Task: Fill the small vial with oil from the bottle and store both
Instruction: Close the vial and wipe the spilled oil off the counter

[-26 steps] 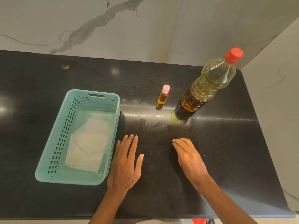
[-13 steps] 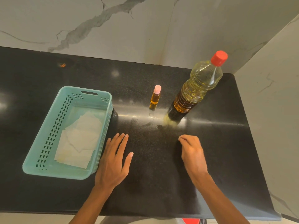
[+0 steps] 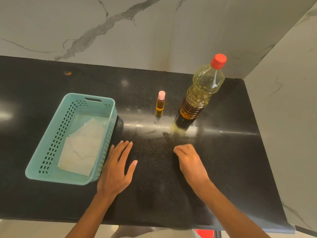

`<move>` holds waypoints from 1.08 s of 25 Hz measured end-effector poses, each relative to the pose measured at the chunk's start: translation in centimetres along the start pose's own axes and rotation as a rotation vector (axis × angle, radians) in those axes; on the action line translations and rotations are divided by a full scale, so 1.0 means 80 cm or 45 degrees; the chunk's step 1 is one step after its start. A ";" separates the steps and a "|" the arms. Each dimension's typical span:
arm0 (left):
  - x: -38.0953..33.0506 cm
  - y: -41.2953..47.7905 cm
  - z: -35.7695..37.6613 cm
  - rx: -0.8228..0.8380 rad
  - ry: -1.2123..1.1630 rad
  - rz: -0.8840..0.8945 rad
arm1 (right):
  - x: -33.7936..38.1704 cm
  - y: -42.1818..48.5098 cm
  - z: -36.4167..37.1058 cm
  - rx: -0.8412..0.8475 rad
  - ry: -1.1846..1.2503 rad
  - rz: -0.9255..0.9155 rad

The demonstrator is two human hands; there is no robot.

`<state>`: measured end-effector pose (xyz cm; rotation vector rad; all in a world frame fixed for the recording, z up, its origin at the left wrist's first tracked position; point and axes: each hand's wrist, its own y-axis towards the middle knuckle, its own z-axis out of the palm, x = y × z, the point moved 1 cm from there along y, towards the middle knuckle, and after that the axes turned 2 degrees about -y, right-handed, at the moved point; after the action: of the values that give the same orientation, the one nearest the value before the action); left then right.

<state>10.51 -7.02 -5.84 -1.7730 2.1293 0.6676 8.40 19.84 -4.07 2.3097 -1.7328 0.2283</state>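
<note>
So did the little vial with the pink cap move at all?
No. The vial stands in the same spot, just left of the oil bottle, with the same gap between them. Only the view shifted.

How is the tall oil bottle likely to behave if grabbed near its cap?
Probably apt to tip: the oil bottle is tall, narrow-based and looks mostly full. Likely heavy for its size. Possibly slippery, since a yellowish smear sits at its base.

The light is bright and soft. A white glare band crosses the glossy black stone worktop (image 3: pixel 231 169) beyond the left grip (image 3: pixel 116 169) and the slightly blurred right grip (image 3: pixel 190 162); the wide-angle edges bow.
</note>
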 end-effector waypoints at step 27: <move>0.008 -0.001 0.008 -0.006 0.013 0.021 | -0.047 0.047 -0.028 -0.120 0.220 0.558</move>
<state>10.40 -7.21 -6.71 -1.7672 2.1526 0.6696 3.80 22.95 -2.57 1.7641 -2.0852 0.4006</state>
